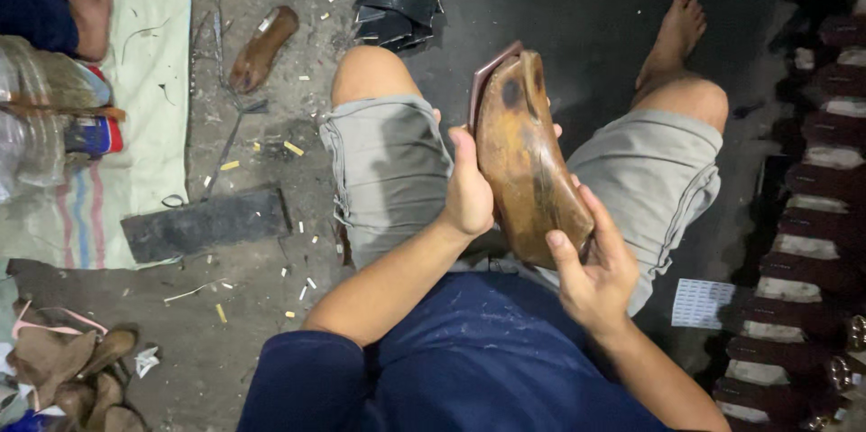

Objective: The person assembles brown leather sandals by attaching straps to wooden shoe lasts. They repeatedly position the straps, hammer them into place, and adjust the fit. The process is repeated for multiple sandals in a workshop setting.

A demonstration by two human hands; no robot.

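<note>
Head view: person sits on floor, knees apart. Left hand (469,193) grips left side of brown wooden shoe last (528,161), fingers wrapped behind it. Right hand (595,270) cups last's lower end, thumb across its face. Last held upright above lap, between grey-shorted thighs. Second last (263,47) lies on floor (253,306) toward far left, near black scraps (397,1).

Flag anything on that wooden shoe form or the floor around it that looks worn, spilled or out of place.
The brown wooden shoe last, held by left hand and right hand, shows dark stains and scuffs. Small yellow scraps lie scattered on the dusty concrete floor, and another wooden last lies loose there.
</note>
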